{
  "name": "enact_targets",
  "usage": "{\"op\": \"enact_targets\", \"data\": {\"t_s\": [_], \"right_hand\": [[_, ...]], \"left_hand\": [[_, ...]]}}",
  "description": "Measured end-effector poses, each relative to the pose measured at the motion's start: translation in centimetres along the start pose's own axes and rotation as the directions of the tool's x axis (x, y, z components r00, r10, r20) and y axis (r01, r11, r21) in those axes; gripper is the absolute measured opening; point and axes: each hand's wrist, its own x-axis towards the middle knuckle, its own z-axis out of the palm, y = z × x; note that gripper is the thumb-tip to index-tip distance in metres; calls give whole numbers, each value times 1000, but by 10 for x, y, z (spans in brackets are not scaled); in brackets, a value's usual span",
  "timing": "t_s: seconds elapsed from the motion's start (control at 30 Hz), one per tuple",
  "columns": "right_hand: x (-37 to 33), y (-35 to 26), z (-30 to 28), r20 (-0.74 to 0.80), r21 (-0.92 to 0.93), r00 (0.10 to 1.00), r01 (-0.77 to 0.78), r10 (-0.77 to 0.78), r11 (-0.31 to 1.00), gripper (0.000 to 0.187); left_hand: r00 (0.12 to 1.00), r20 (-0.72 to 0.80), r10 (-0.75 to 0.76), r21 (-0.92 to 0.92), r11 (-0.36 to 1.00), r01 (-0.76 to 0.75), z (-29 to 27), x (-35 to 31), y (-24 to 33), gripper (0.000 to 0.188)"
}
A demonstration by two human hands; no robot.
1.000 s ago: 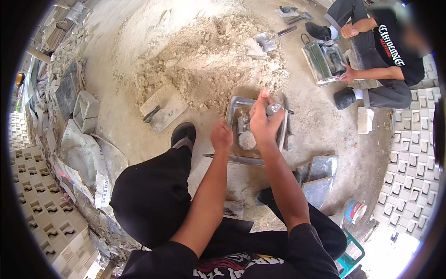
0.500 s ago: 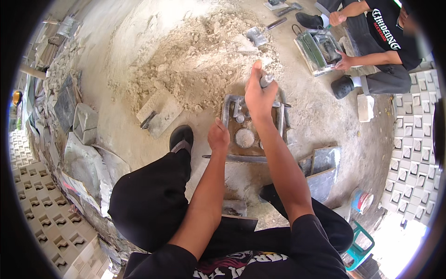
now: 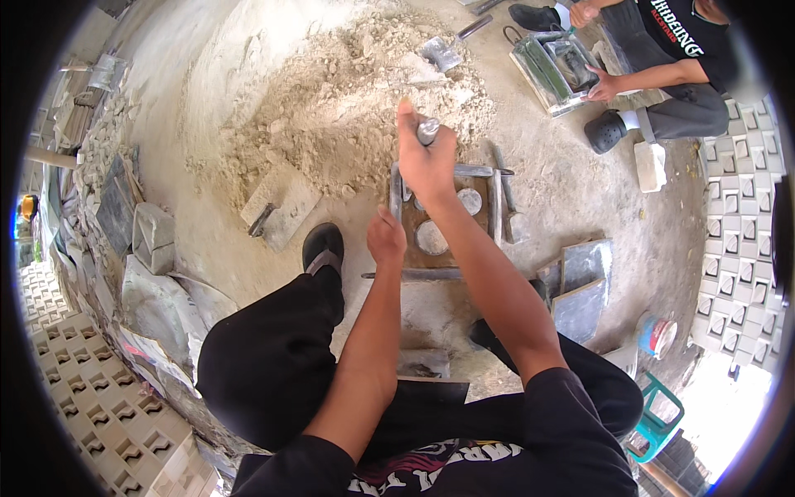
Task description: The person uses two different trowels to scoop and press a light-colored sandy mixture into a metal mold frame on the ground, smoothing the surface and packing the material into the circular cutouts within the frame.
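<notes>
A grey rectangular moulding frame (image 3: 495, 207) lies on the ground in front of me, with a brown packed bed inside. Pale round discs sit in that bed, one near the front (image 3: 431, 238) and another farther right (image 3: 469, 201). My left hand (image 3: 386, 238) is closed at the frame's left side, thumb up, its fingers partly hidden. Above the frame's far left part, my right hand (image 3: 428, 166) grips a tool by its rounded grey handle (image 3: 427, 131). The handle's end points up between thumb and fingers; the hand hides the tool's lower end.
Loose pale soil (image 3: 331, 108) is heaped beyond the frame, a shovel-like blade (image 3: 440, 54) on it. A float board (image 3: 281, 207) lies left. At right are a long-handled tool (image 3: 507, 186), grey slabs (image 3: 580, 311) and a bucket (image 3: 657, 335). A co-worker's hand (image 3: 603, 84) holds another mould.
My right hand has moved left with the tool, uncovering the disc on the right and covering the small pieces at the far left. My left hand stays at the frame's side.
</notes>
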Motion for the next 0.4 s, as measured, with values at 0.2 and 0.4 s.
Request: {"op": "enact_targets", "data": {"t_s": [0.2, 0.4], "right_hand": [[-14, 1, -11, 29, -33, 998, -50, 51, 998, 49], [-32, -1, -16, -11, 17, 997, -81, 82, 997, 47]], "left_hand": [[999, -36, 18, -22, 1000, -19, 3, -2, 2, 61], [999, -26, 23, -32, 999, -24, 8, 2, -7, 67]]}}
